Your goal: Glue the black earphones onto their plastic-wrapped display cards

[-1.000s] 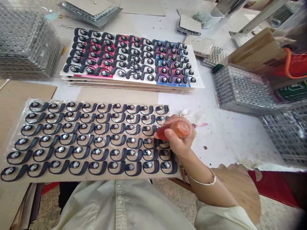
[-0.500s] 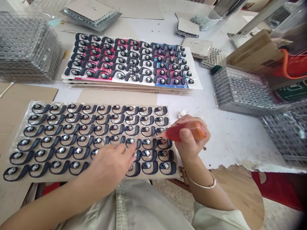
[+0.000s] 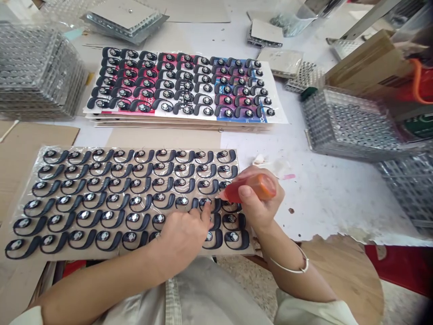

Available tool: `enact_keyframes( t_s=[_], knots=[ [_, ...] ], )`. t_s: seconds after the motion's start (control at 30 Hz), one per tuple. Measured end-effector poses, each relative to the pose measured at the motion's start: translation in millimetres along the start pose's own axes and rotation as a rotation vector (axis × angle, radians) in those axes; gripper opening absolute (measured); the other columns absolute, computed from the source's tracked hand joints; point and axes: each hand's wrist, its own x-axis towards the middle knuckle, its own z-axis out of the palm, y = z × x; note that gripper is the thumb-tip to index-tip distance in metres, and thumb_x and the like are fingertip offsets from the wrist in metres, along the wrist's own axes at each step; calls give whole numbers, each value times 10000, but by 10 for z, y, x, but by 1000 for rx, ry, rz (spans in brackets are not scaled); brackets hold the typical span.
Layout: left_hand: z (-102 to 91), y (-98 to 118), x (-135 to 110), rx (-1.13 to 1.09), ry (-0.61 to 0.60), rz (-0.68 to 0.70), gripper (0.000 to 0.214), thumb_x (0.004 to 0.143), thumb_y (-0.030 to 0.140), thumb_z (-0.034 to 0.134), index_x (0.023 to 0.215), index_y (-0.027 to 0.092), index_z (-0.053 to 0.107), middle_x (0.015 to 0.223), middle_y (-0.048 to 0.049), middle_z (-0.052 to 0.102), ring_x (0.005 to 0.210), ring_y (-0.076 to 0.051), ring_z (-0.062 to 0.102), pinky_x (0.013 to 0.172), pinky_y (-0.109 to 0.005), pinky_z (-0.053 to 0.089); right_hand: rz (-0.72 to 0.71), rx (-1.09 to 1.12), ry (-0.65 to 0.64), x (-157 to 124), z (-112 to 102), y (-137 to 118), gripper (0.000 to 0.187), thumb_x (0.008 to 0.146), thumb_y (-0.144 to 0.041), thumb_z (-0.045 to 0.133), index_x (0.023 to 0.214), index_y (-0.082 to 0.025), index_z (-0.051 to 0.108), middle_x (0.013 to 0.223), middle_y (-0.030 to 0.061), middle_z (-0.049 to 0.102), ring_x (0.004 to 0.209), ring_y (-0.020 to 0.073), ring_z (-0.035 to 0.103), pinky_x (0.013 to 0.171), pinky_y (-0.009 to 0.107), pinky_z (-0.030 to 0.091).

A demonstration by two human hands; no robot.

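A plastic-covered card sheet (image 3: 84,256) lies in front of me, bearing several rows of black ear hooks with round silver-faced earpieces. My left hand (image 3: 182,239) rests on its lower right part, the index fingertip pressing on one earpiece (image 3: 205,203). My right hand (image 3: 257,205) grips an orange squeeze bottle (image 3: 253,188). The bottle lies nearly level, its narrow tip close to the same row of earpieces. My left hand hides several hooks beneath it.
A white printed card (image 3: 267,115) with rows of ear hooks sits on a stack beyond the sheet. Stacked clear blister trays (image 3: 40,76) stand at the far left, with more (image 3: 348,122) at the right. Crumpled tissue (image 3: 270,164) lies beside my right hand.
My left hand has come in from the lower left and moved right, its index finger now on an earpiece. The orange bottle has shifted left, its tip closer to the earpieces.
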Motion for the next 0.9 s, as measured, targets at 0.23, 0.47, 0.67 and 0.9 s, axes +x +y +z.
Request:
enact_keyframes(
  t_s=[0.23,0.47,0.67,0.9],
  knots=[
    [44,10,-5,16,54,16,422,942,271,488,1324,92,500,658,-32,601,494,-137,579,430,-243,365,-23,-2,-134,5,48,-15,179,779,-357,685,865,-232,589,693,-4,603,612,157,579,557,319,458],
    [65,14,-7,-4,56,14,438,929,245,511,1343,101,488,665,-39,591,515,-138,583,450,-228,373,-28,-19,-179,9,55,-15,166,785,-335,687,882,-241,591,687,-4,616,600,154,574,545,315,453],
    [105,13,-17,12,153,17,443,904,265,565,1308,87,525,630,-19,566,481,-147,564,427,-251,366,-70,-12,-179,38,72,-46,169,780,-308,695,870,-215,587,670,-7,618,584,144,572,539,293,452],
    [93,13,-16,17,200,31,431,869,260,624,1251,68,567,628,-18,571,489,-157,570,412,-262,364,-106,-32,-180,33,67,-43,186,774,-311,701,880,-210,587,667,-4,629,590,150,579,549,297,458]
  ],
)
